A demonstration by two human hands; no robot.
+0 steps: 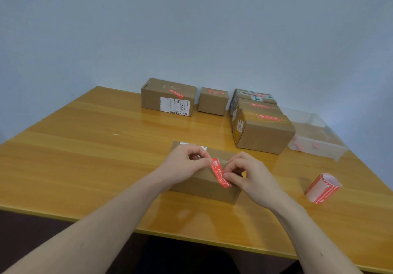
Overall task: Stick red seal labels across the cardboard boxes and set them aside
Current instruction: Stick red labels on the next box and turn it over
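A cardboard box (204, 186) lies on the wooden table in front of me. A red seal label (220, 172) runs diagonally over its top. My left hand (185, 165) pinches the label's upper end with thumb and fingertips. My right hand (251, 175) pinches its lower end near the box's front edge. A roll of red labels (323, 187) lies on the table to the right.
Sealed boxes stand at the back: a large one (168, 97), a small one (212, 101), and several in a row (263, 133) at the right. A clear plastic bin (316, 143) sits at the far right. The table's front edge (148, 231) is close to me.
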